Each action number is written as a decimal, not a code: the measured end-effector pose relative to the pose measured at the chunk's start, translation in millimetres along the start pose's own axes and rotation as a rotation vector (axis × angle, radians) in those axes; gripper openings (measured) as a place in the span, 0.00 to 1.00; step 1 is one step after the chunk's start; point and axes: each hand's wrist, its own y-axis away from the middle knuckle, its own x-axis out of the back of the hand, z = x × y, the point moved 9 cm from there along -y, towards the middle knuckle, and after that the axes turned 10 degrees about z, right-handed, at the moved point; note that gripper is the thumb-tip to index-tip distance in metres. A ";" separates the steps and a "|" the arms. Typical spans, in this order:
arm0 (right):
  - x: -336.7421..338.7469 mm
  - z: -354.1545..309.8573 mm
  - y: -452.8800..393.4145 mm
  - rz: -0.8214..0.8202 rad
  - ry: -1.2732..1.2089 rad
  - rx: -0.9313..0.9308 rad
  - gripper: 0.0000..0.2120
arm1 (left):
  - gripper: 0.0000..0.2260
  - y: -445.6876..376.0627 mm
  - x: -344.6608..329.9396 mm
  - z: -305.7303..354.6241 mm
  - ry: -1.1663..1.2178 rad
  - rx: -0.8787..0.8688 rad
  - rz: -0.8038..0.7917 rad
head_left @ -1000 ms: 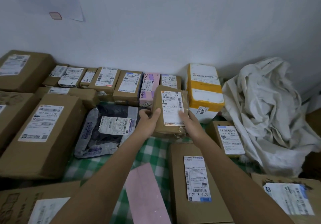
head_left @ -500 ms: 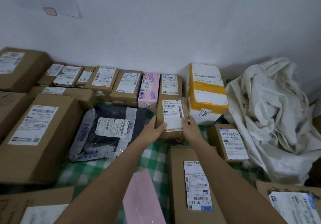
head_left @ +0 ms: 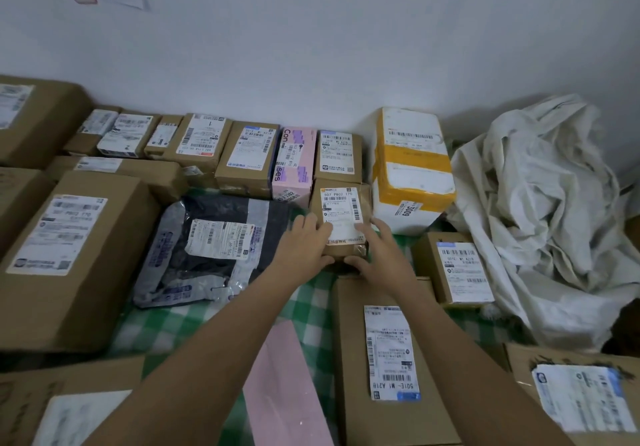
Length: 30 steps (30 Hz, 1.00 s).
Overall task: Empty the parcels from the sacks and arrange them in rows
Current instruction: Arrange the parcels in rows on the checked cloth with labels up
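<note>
A small brown parcel (head_left: 341, 203) with a white label lies flat on the green checked cloth (head_left: 166, 321), just in front of the back row of parcels (head_left: 249, 154) along the wall. My left hand (head_left: 304, 248) holds its near left corner, fingers on top and thumb at the near edge. My right hand (head_left: 381, 255) holds the near right corner the same way. A crumpled white sack (head_left: 540, 210) lies slumped at the right.
A yellow-taped white box (head_left: 412, 168) stands right of the parcel, a dark plastic mailer (head_left: 214, 248) left of it. A long box (head_left: 377, 359) and a pink envelope (head_left: 284, 386) lie under my arms. Big boxes (head_left: 69, 255) fill the left; a small box (head_left: 457, 269) sits by the sack.
Both hands carried the small brown parcel forward and down from an upright tilt until it lay flat on the cloth in front of the back row.
</note>
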 end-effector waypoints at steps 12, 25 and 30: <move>-2.1 48.4 72.9 -0.232 0.294 -0.091 0.57 | 0.17 24.5 9.3 12.3 -0.117 0.243 0.108; 32.8 76.4 151.4 -0.072 0.173 -0.561 0.35 | 0.10 82.7 -29.4 76.2 0.278 0.287 -0.307; 86.7 69.6 107.9 0.240 0.369 -0.354 0.29 | 0.16 72.6 -19.6 71.0 0.166 0.310 -0.204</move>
